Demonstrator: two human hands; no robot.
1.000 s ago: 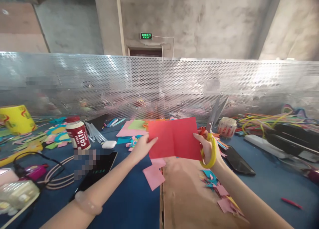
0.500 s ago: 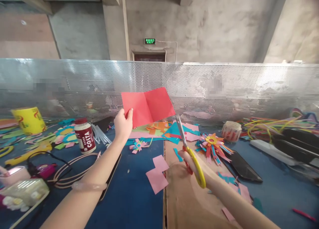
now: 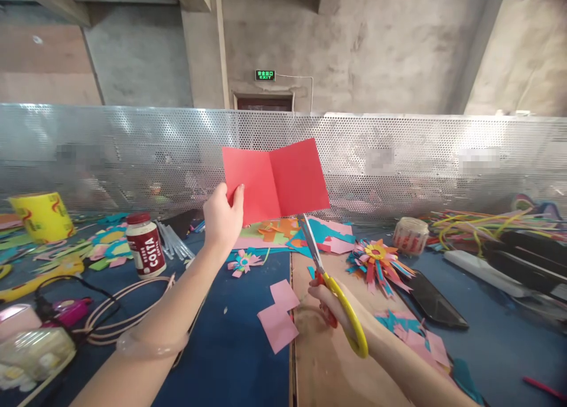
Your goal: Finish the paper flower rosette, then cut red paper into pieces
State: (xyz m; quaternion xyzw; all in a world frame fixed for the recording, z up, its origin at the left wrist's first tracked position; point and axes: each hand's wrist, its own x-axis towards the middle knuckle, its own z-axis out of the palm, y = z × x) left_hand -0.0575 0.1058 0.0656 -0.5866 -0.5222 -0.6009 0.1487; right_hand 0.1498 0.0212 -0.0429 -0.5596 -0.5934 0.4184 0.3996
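Pinched by its left side between thumb and fingers, a sheet of red paper (image 3: 296, 179) with a crease down its middle is held up by my left hand (image 3: 224, 218). My right hand (image 3: 339, 309) grips scissors (image 3: 345, 312) with yellow and red handles. Their blades look closed and point up toward the paper's lower edge; whether they touch it I cannot tell. Two pink paper squares (image 3: 278, 327) lie on the table below. A paper flower with a yellow centre (image 3: 376, 256) rests right of the scissors, and a smaller flower (image 3: 243, 263) lies beyond my left forearm.
At left stand a brown-and-white Costa bottle (image 3: 146, 247) and a yellow tape roll (image 3: 42, 217), near a coiled cable (image 3: 95, 321). To the right are a phone (image 3: 436, 300), a round container (image 3: 411, 235) and coloured pipe cleaners (image 3: 465, 224). A perforated metal panel (image 3: 177, 159) closes off the back.
The red paper has moved up and to the right with my left hand. My right hand and the scissors have dropped slightly, the blade tips shifting left beneath the paper.
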